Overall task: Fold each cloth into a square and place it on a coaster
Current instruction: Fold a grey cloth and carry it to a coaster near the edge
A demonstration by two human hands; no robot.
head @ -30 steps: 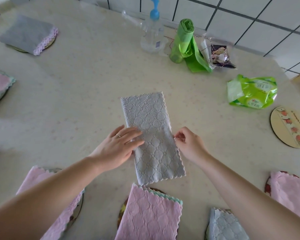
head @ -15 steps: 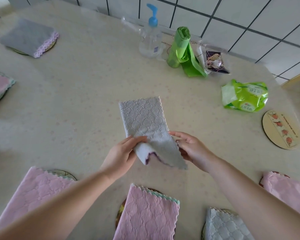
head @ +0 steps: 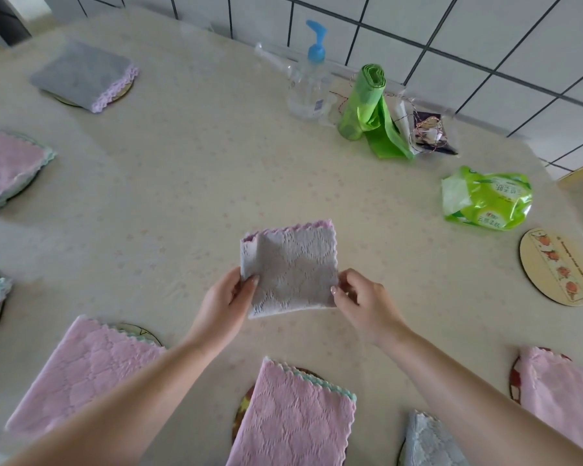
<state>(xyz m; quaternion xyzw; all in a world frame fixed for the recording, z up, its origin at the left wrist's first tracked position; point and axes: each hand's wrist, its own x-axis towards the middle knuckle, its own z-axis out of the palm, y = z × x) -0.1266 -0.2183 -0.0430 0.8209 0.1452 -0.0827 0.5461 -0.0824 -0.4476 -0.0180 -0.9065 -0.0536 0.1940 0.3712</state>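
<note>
Fingers of the left hand (head: 228,299) and right hand (head: 360,297) pinch the grey cloth (head: 292,269), already folded square; only the bare coaster (head: 554,266) looks unfilled.

You have the grey cloth (head: 292,269) folded into a rough square, lilac scalloped edge at its far side, near corners pinched. The bare coaster (head: 557,266) lies flat, well off to your right.

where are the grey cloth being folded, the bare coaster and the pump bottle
grey cloth (head: 292,270), head view, middle of its top layer
bare coaster (head: 557,268), head view, on its printed face
pump bottle (head: 308,92), head view, on its clear body
</note>
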